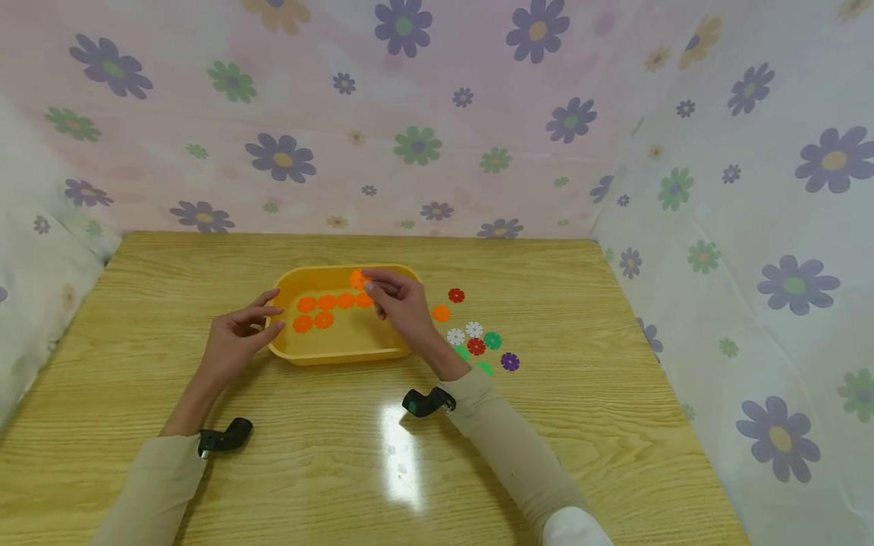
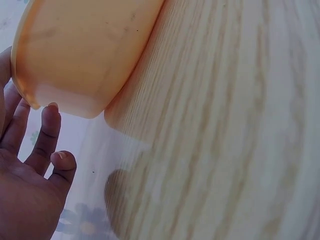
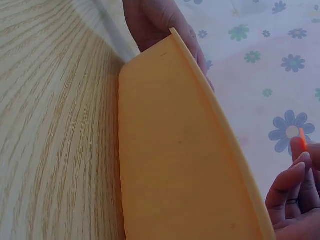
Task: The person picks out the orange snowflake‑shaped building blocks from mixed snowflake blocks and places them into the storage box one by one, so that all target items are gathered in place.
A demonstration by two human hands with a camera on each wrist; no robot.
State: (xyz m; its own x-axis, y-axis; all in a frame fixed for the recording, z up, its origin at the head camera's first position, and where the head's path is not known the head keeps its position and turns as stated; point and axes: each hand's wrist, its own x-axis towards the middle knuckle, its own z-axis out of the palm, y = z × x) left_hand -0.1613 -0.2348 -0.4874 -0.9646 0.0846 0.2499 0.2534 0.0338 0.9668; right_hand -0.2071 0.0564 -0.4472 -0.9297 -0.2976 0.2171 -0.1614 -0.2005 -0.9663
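Note:
A yellow plastic basin [image 1: 355, 354] stands on the wooden table, with several orange snowflake discs [image 1: 327, 302] in two rows on its floor. My right hand [image 1: 404, 307] is over the basin's right part and pinches another orange snowflake disc [image 1: 358, 279] between thumb and fingertips. In the right wrist view that disc [image 3: 303, 140] appears edge-on, above the rim. At the basin's left end, my left hand [image 1: 239, 334] has its fingers spread, with the fingertips at the rim. The left wrist view shows those relaxed fingers [image 2: 46, 135] beside the basin's end wall [image 2: 75, 60].
Right of the basin lie loose notched discs on the table: red [image 1: 456, 295], orange [image 1: 441, 312], white [image 1: 474, 329], green [image 1: 492, 340] and purple [image 1: 510, 362]. My right forearm passes close by them. Flower-patterned cloth [image 1: 423, 182] hangs behind the table and along both sides.

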